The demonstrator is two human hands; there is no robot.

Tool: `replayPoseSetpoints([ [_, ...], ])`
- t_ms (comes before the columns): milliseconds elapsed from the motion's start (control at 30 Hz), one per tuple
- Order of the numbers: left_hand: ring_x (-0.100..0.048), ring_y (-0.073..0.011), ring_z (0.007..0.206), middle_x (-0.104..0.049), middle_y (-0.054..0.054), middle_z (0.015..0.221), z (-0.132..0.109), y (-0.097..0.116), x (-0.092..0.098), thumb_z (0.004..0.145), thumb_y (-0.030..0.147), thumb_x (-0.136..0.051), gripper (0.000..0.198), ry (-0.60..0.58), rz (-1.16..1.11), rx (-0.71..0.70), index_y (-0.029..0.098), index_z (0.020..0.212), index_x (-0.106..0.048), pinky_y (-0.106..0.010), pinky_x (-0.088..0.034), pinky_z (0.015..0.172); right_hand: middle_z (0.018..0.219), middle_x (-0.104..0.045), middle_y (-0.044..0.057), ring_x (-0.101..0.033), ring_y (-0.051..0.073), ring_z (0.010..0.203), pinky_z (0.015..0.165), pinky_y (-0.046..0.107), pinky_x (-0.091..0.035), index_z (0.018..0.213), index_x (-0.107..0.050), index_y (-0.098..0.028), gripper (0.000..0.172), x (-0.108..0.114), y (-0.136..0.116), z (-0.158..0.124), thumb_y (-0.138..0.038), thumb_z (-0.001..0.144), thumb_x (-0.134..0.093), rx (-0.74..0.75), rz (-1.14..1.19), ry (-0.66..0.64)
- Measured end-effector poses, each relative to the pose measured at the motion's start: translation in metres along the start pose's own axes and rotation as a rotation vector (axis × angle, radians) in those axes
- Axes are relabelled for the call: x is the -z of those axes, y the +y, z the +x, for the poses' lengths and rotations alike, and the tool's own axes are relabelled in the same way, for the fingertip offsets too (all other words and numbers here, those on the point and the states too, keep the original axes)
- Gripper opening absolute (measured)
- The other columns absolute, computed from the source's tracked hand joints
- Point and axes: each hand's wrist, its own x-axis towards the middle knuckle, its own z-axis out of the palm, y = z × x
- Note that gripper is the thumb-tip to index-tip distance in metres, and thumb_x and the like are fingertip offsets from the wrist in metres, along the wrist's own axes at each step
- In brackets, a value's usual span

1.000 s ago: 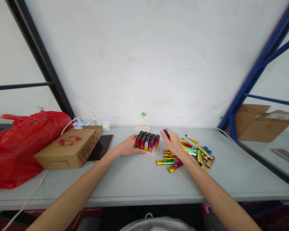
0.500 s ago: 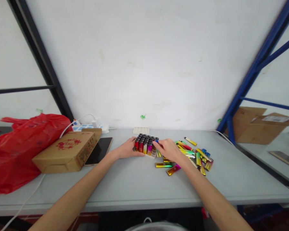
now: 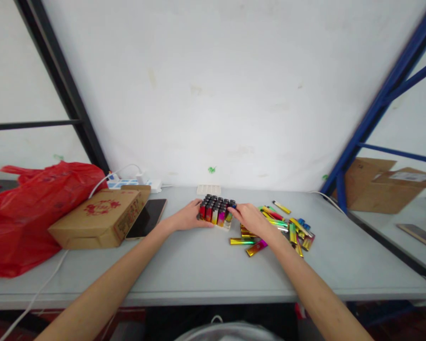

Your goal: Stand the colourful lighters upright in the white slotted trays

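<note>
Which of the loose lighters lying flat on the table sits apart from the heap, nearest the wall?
The slim yellow lighter behind the heap of shiny metallic lighters: it lies alone, while the rest overlap beside the right hand.

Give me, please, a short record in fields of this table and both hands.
Left hand: rests against the left side of the lighter tray
Right hand: fingertips at the tray's far right corner; hold unclear
Tray contents: upright lighters in rows
Loose lighters: heap lying flat, right of the tray
Left of hands: phone, cardboard box, red plastic bag
Behind tray: small white tray
</note>
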Motion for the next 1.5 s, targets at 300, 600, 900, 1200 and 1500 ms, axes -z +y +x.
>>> replayPoseSetpoints([
  [300, -0.054, -0.0348, 0.135, -0.070, -0.006, 0.142, -0.001, 0.010, 0.004, 0.086, 0.069, -0.078, 0.059, -0.004, 0.002, 0.005, 0.028, 0.129, -0.075, -0.047, -0.038, 0.124, 0.095, -0.080, 0.015, -0.075, 0.025, 0.089, 0.077, 0.028, -0.046, 0.098, -0.078, -0.015, 0.056, -0.001, 0.019, 0.000, -0.051, 0.115, -0.038, 0.080, 0.067, -0.121],
  [600, -0.056, -0.0353, 0.133, -0.069, -0.008, 0.144, -0.002, 0.009, 0.004, 0.086, 0.068, -0.079, 0.063, 0.011, -0.001, -0.007, 0.028, 0.133, -0.074, -0.049, -0.039, 0.123, 0.086, -0.079, 0.010, -0.073, 0.025, 0.079, 0.068, 0.030, -0.044, 0.093, -0.079, -0.019, 0.049, -0.001, 0.013, -0.002, -0.057, 0.109, -0.052, 0.066, 0.145, -0.089],
  [900, -0.056, -0.0355, 0.134, -0.070, -0.007, 0.141, -0.001, 0.011, 0.004, 0.086, 0.071, -0.077, 0.061, -0.005, 0.011, -0.010, 0.028, 0.129, -0.076, -0.048, -0.039, 0.123, 0.090, -0.076, 0.002, -0.066, 0.018, 0.077, 0.070, 0.026, -0.046, 0.100, -0.083, -0.021, 0.031, 0.008, 0.023, -0.012, -0.041, 0.078, -0.091, 0.311, 0.434, -0.330],
  [1200, -0.056, -0.0353, 0.134, -0.069, -0.008, 0.144, -0.002, 0.009, 0.004, 0.086, 0.070, -0.077, 0.063, 0.020, 0.004, -0.019, 0.027, 0.131, -0.074, -0.048, -0.039, 0.123, 0.083, -0.065, -0.002, -0.057, 0.015, 0.071, 0.065, 0.025, -0.041, 0.097, -0.066, -0.019, 0.021, 0.010, 0.016, -0.014, -0.032, 0.086, -0.078, 0.223, 0.528, -0.223],
  [1500, -0.057, -0.0347, 0.134, -0.069, -0.007, 0.144, -0.001, 0.013, 0.006, 0.086, 0.068, -0.078, 0.061, 0.010, -0.001, -0.003, 0.028, 0.131, -0.075, -0.047, -0.039, 0.124, 0.067, -0.058, -0.007, -0.045, 0.011, 0.055, 0.054, 0.024, -0.032, 0.091, -0.051, -0.024, 0.044, 0.009, 0.030, 0.002, -0.064, 0.089, -0.070, 0.008, 1.185, 0.119],
])
